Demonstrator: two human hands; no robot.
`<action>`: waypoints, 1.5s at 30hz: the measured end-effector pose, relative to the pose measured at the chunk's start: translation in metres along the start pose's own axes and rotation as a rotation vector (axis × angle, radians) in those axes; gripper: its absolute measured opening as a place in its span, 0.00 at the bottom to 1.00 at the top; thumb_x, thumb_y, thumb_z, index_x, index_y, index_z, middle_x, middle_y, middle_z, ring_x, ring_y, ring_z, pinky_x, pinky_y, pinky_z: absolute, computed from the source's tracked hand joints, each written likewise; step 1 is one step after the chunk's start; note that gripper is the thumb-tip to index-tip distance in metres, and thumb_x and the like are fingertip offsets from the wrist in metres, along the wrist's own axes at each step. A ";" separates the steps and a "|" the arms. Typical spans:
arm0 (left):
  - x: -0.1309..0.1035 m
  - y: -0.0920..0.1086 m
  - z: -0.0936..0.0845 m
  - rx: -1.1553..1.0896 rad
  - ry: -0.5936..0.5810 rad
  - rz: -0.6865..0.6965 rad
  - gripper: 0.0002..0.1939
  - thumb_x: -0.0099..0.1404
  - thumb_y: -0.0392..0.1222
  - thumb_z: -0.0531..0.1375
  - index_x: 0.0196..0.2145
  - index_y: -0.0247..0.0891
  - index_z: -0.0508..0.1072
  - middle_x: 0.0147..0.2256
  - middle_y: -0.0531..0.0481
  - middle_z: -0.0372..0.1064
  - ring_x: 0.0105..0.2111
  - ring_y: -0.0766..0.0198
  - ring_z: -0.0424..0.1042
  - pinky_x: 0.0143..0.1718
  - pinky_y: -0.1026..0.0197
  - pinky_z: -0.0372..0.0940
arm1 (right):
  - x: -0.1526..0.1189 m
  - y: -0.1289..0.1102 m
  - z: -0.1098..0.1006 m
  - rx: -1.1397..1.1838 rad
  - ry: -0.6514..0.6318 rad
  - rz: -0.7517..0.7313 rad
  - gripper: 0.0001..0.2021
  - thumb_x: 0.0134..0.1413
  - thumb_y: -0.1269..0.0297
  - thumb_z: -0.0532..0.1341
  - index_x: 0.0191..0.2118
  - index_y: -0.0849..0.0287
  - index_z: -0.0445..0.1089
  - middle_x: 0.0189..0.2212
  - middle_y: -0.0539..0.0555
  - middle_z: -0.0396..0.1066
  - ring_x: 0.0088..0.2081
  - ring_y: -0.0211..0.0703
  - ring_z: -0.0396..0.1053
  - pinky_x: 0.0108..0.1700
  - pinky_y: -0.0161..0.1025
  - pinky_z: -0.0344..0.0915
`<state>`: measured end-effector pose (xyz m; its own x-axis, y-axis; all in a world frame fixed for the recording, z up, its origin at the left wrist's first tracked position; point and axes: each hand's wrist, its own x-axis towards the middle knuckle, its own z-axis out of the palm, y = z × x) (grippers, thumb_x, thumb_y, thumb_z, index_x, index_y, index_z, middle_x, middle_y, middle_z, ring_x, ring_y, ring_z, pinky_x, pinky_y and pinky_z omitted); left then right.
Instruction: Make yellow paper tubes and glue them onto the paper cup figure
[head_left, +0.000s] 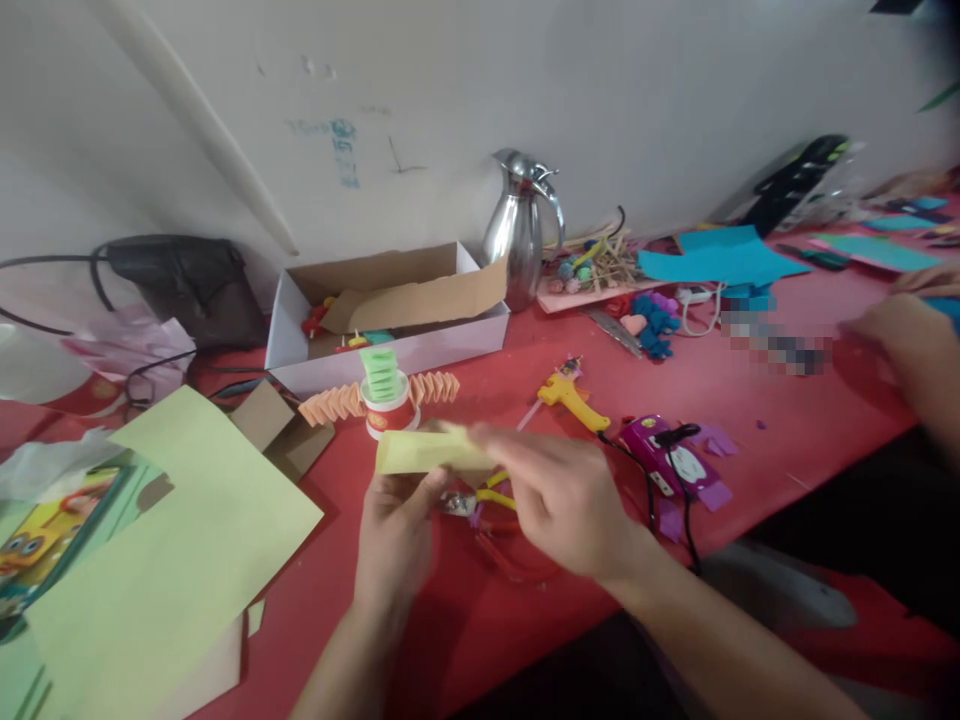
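Note:
A strip of yellow paper (420, 453) is held up over the red table. My left hand (397, 535) pinches it from below at its left part, thumb in front. The fingers of my right hand (566, 495) are closed at the paper's right end, slightly blurred. Under my hands lies a pair of pliers (491, 493) with yellow handles, partly hidden. Just behind the strip stands a paper cup (390, 412) with folded orange paper arms at its sides and a folded green paper piece on top.
A white open box (397, 350) stands behind the cup, near a steel jug (517, 220). On the right are a yellow glue gun (574, 400) and a purple corded device (664, 455). Large yellow paper sheets (225, 510) cover the left. Another person's hand (892, 330) reaches in at right.

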<state>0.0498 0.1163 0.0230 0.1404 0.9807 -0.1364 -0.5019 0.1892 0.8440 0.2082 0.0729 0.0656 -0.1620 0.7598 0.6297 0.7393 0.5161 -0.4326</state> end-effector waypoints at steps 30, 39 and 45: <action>0.002 -0.002 -0.004 -0.073 0.137 0.060 0.15 0.51 0.38 0.74 0.36 0.39 0.78 0.36 0.50 0.79 0.38 0.63 0.76 0.44 0.59 0.71 | -0.009 0.020 0.007 0.012 -0.063 -0.002 0.25 0.57 0.83 0.52 0.55 0.58 0.74 0.49 0.55 0.79 0.47 0.42 0.79 0.50 0.39 0.76; 0.001 0.002 -0.004 -0.142 0.142 0.062 0.13 0.54 0.36 0.72 0.37 0.41 0.77 0.38 0.52 0.77 0.39 0.63 0.76 0.40 0.61 0.72 | -0.002 0.030 -0.011 0.032 0.151 0.061 0.28 0.56 0.83 0.55 0.56 0.49 0.73 0.50 0.50 0.79 0.49 0.42 0.78 0.54 0.40 0.75; 0.004 0.004 -0.005 -0.312 0.132 -0.160 0.12 0.53 0.35 0.73 0.35 0.38 0.77 0.37 0.50 0.79 0.35 0.64 0.77 0.37 0.62 0.75 | 0.014 0.084 0.015 -0.027 0.034 0.280 0.26 0.54 0.84 0.54 0.56 0.60 0.74 0.56 0.60 0.74 0.60 0.52 0.69 0.63 0.55 0.66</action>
<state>0.0436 0.1211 0.0232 0.1365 0.9317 -0.3365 -0.7211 0.3264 0.6111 0.2582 0.1326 0.0280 0.0725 0.8573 0.5097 0.7691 0.2772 -0.5758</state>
